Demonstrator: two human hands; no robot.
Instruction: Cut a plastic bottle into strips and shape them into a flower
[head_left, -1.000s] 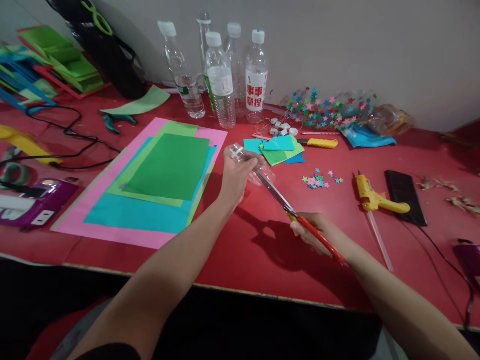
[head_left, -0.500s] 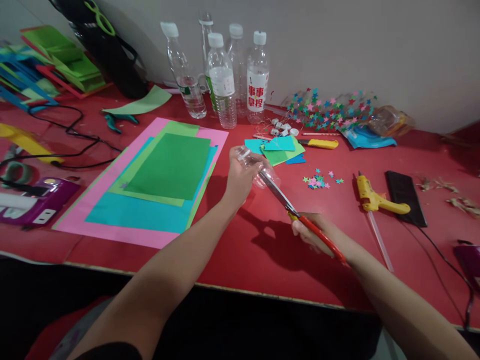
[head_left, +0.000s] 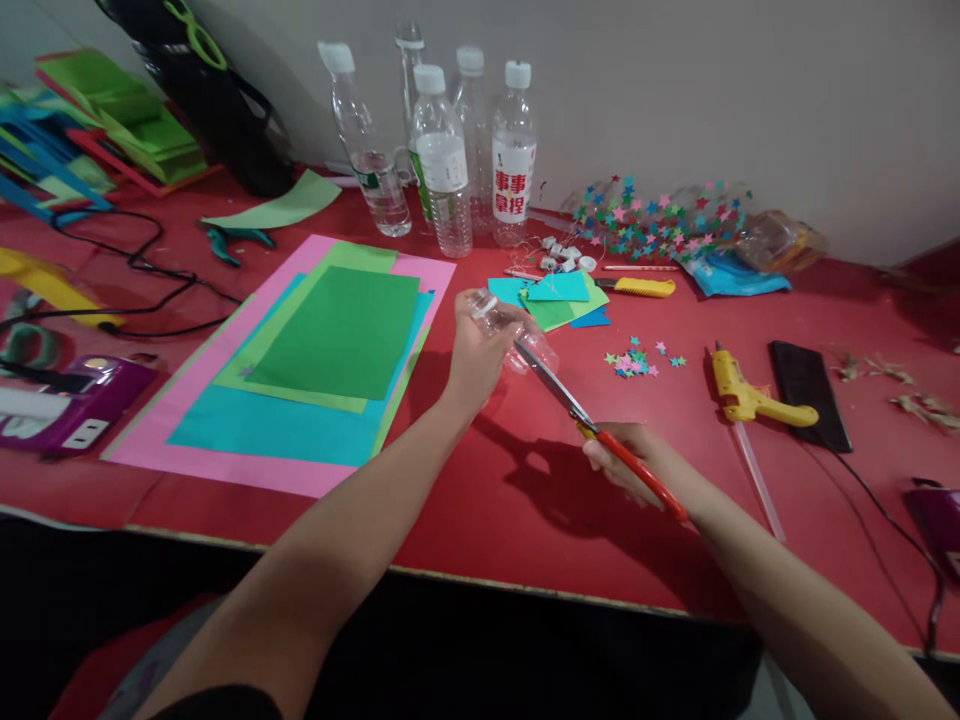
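Head view: red surface (head_left: pixel 457 510)
Left hand (head_left: pixel 480 350): pinching clear plastic piece (head_left: pixel 543 352)
Right hand (head_left: pixel 626 460): gripping scissors (head_left: pixel 556 386), blades at piece

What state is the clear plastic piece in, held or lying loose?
Held: the left hand grips the clear plastic piece, where blades of scissors in the right hand meet it.

Dimly lit, apparently from above, with soft shadows (head_left: pixel 559 500) on the red tabletop (head_left: pixel 450 520) below the scissors (head_left: pixel 581 415). Slightly blurred toward the left edge.
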